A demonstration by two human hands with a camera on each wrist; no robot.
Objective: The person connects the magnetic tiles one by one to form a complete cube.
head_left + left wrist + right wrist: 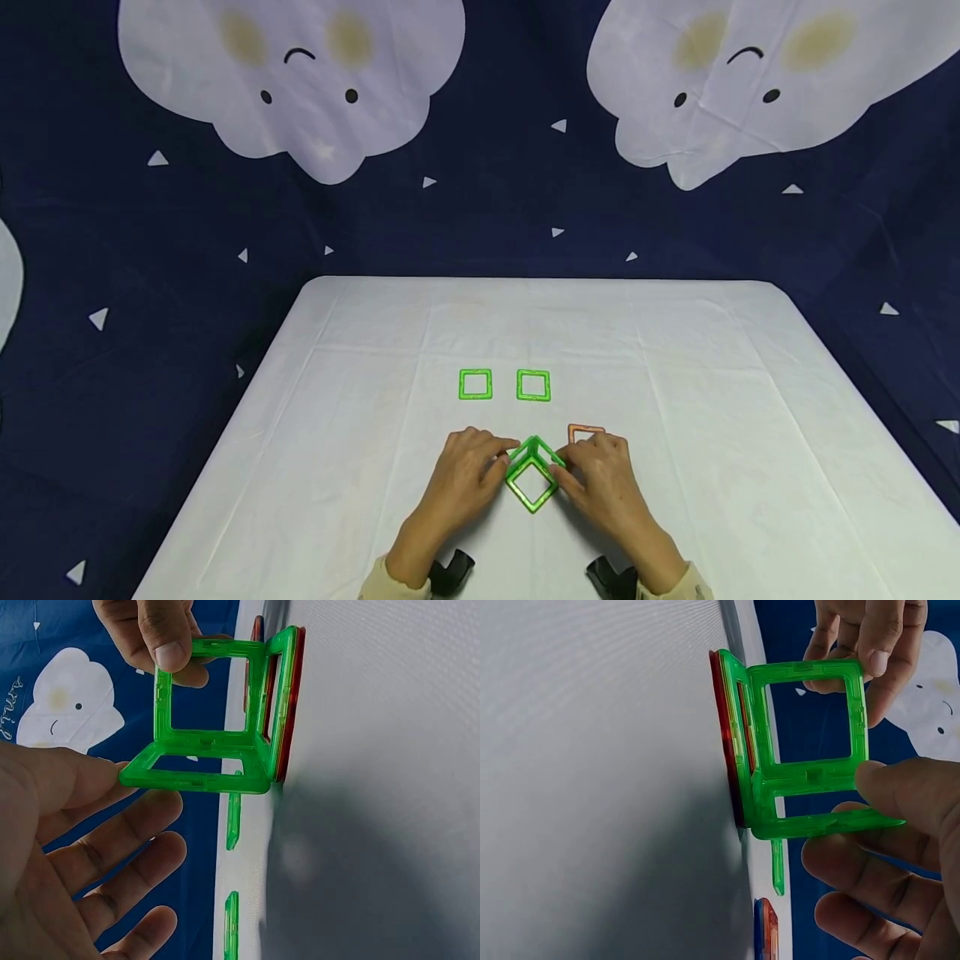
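Note:
A corner of green magnetic tiles stands on the table near me. Its bottom green tile (519, 497) lies flat on a red tile (295, 705). Two upright green square frames rise from it and meet at the far corner. My left hand (467, 473) pinches the outer edge of the left upright tile (195, 782) between thumb and index finger; its other fingers are spread. With thumb and fingers, my right hand (603, 482) pinches the right upright tile (825, 825). The uprights touch along their shared edge.
Beyond the hands lie two flat green square tiles, one on the left (462, 385) and one on the right (520, 385). An orange tile (585, 428) is partly hidden behind my right hand. White cloth covers the table (360, 400); a dark blue cloud-patterned cloth (495, 225) hangs behind.

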